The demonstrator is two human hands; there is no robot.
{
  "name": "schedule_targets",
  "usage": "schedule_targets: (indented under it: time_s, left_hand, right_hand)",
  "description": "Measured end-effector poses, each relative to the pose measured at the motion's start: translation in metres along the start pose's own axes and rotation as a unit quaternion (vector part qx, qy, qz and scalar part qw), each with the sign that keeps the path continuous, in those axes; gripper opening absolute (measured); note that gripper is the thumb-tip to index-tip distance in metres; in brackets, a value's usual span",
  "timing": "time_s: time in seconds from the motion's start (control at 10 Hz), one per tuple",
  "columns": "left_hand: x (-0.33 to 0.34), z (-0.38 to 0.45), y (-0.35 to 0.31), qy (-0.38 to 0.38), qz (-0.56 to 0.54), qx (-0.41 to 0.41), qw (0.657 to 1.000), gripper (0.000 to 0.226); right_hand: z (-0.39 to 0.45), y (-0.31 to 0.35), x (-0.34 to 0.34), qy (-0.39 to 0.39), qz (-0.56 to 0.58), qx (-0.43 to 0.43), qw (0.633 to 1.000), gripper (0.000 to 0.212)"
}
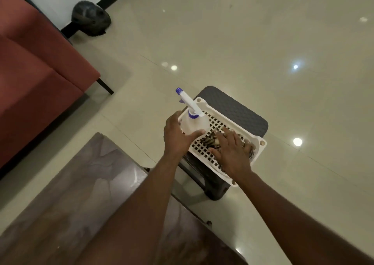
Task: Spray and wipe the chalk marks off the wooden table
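A white spray bottle [195,123] with a blue nozzle stands in a white perforated tray [232,121]. My left hand [178,137] grips the bottle's body, with the thumb round its near side. A dark striped cloth [210,139] lies in the same tray. My right hand [232,149] rests flat on the cloth, fingers spread. The wooden table [81,194] fills the lower left, its top glossy; no chalk marks are plain on the part in view.
The tray sits on a dark grey stool [238,109] just past the table's far corner. A red sofa [36,78] stands at the left. A dark helmet [91,19] lies by the wall. Pale glossy floor tiles [263,42] spread all around.
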State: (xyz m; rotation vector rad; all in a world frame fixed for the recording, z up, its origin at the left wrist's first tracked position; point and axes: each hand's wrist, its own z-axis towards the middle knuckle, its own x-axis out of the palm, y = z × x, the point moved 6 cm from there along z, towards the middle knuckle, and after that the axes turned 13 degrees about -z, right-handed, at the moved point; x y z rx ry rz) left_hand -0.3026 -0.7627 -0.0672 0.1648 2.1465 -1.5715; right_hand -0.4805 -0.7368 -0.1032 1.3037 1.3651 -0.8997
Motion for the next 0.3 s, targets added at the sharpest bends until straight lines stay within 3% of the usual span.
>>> schedule_targets:
  time_s: [0.1, 0.2, 0.3]
  left_hand:
    - [-0.082, -0.060, 0.001, -0.026, -0.006, 0.013, 1.000, 0.085]
    - [-0.146, -0.101, -0.006, -0.082, 0.016, 0.029, 0.996, 0.077]
    - [-0.244, -0.167, -0.033, -0.178, 0.044, 0.073, 0.980, 0.074]
  right_hand:
    - [-0.058, 0.011, -0.039, -0.084, 0.055, -0.017, 0.995, 0.061]
    - [-0.097, 0.046, -0.059, -0.081, 0.073, -0.045, 0.993, 0.064]
    - [-0.140, 0.145, -0.115, -0.146, 0.079, -0.174, 0.971, 0.057]
